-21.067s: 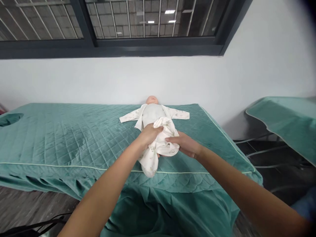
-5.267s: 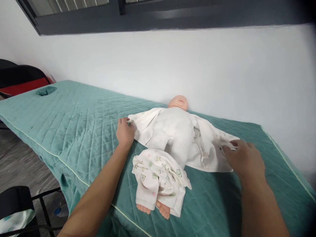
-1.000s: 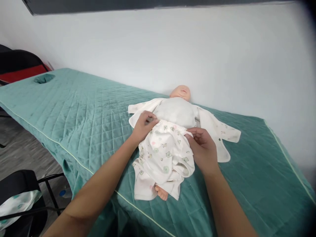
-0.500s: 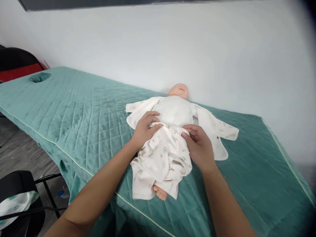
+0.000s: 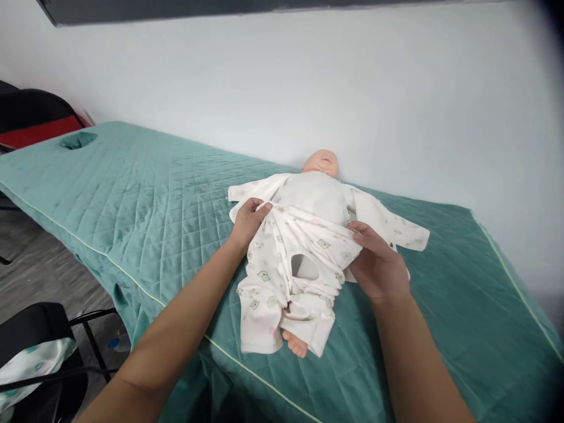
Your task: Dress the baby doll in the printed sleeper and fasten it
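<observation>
A baby doll (image 5: 321, 161) lies on its back, head toward the wall, in an open white jacket (image 5: 408, 229) with its sleeves spread. White printed baby pants (image 5: 264, 276) cover its legs, and an opening at the crotch shows a pale surface beneath. My left hand (image 5: 250, 222) pinches the waistband at the doll's hip on the left. On the other side, my right hand (image 5: 379, 258) grips the waistband and holds it stretched outward. One foot (image 5: 295, 343) sticks out below a pant leg; the other foot is hidden.
A green quilted cover (image 5: 154, 194) lies over the bed, which has a face hole (image 5: 78, 140) at its far left end. The white wall (image 5: 282, 88) runs along the back. A black chair (image 5: 33, 329) with a patterned cloth (image 5: 35, 370) stands at the lower left.
The waistband has been drawn up and stretched wider across the doll's belly. My right hand has moved right and my left hand slightly left; the crotch opening now shows.
</observation>
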`<act>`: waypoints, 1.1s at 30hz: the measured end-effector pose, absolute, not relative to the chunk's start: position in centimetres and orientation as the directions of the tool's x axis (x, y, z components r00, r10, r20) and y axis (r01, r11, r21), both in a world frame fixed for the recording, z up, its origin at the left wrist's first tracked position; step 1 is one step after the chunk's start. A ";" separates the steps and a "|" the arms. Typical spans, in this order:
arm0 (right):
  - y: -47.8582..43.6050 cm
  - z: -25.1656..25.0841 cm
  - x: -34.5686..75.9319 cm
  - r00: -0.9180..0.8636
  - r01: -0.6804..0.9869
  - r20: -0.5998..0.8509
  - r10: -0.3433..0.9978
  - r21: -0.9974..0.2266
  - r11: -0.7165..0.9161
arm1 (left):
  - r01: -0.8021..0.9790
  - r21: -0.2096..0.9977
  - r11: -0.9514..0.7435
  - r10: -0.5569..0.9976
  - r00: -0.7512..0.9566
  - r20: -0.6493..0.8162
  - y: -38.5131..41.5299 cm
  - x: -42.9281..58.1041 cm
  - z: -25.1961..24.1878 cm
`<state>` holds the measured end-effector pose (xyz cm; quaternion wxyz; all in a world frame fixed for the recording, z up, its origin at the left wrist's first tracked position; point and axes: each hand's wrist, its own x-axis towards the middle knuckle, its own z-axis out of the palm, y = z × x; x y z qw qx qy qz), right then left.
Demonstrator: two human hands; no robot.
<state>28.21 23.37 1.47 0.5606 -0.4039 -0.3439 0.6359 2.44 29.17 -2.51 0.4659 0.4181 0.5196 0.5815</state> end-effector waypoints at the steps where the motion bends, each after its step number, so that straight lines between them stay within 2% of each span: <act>1: 23.4 1.4 28.2 -0.039 -0.456 -0.130 0.991 -0.880 -0.133 | -0.130 0.991 -0.014 0.984 -0.178 -0.010 29.0 2.4 -2.4; 8: 23.8 0.4 27.9 0.002 -0.387 -0.136 0.991 -0.914 -0.124 | -0.201 0.971 0.126 0.960 0.272 -0.068 28.3 0.9 -1.5; 13: 23.7 0.5 28.4 -0.007 -0.274 -0.089 0.996 -0.958 -0.087 | -0.318 0.926 0.202 0.945 0.311 -0.099 28.2 0.5 -1.4; 17: 23.4 0.8 29.5 -0.088 -0.081 -0.004 0.996 -0.997 -0.011 | -0.270 0.933 0.237 0.916 0.382 -0.122 28.0 0.1 -1.2; 22: 23.5 0.9 30.6 -0.170 0.071 0.016 0.985 -0.997 0.029 | -0.247 0.944 0.219 0.845 0.532 -0.056 27.8 -0.5 -1.1; 28: 23.6 0.8 30.1 -0.022 0.342 -0.049 0.999 -0.939 -0.039 | -0.253 0.957 0.142 0.886 0.463 -0.009 27.7 -0.2 -1.7; 33: 23.7 0.4 29.0 0.098 0.472 0.073 0.993 -0.881 0.018 | -0.142 0.990 0.024 0.982 0.188 0.003 27.7 0.6 -2.5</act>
